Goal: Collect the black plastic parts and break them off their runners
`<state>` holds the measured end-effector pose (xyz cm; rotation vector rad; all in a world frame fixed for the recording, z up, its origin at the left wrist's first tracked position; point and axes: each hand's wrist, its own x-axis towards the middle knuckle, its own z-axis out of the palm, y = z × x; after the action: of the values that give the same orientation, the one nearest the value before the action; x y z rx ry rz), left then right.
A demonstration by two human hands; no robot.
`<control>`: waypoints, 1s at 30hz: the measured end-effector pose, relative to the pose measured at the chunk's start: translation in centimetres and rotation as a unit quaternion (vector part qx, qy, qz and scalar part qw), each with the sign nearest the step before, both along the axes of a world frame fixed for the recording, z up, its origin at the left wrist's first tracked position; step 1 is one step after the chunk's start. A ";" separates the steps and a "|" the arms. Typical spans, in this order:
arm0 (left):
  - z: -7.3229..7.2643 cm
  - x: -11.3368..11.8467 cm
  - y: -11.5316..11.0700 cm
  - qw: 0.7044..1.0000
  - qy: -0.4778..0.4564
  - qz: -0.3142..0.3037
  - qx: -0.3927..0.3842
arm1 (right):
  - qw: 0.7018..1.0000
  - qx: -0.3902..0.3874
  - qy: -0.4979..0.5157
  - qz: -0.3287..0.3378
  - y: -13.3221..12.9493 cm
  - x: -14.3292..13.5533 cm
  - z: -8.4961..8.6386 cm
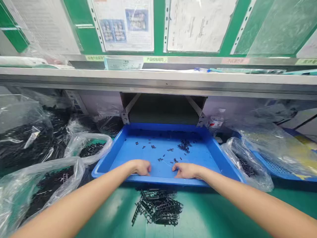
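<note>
Big blue tray (pixel 218 158) is set long-side left-to-right on the green bench (pixel 210 215), under the chute. Both hands are rested inside its near rim: left hand (pixel 141 167) and right hand (pixel 186 170), fingers curled together, nothing visibly pinched. Tiny black parts (pixel 184 146) are scattered mid-tray.

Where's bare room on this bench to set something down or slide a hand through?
Free: the blue tray floor at left, between its left wall and the left hand; green bench right of the black frame pile. Crowded: small black parts at tray centre-right, plastic bags left and right.
</note>
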<state>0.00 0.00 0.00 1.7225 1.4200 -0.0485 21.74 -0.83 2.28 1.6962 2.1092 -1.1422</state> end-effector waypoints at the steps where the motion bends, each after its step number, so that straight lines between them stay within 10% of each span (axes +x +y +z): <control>1: -0.2 1.2 0.0 1.000 -0.003 0.001 -0.005 | 1.000 0.002 0.005 0.003 0.0 -0.8 -0.3; 9: -1.7 6.4 1.0 0.993 -0.088 0.075 0.014 | 0.996 0.061 0.058 -0.014 2.3 -3.4 -2.2; 20: 0.6 2.1 4.5 0.987 -0.074 0.132 0.058 | 0.980 0.010 0.188 -0.070 5.0 -0.9 -2.3; 30: -0.5 5.3 4.2 0.979 -0.002 -0.120 0.164 | 0.919 -0.029 0.307 -0.247 6.0 -1.0 -2.0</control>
<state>5.32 4.19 -0.49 2.1584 1.2611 0.0611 20.77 5.13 0.24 2.1142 1.9403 -2.0966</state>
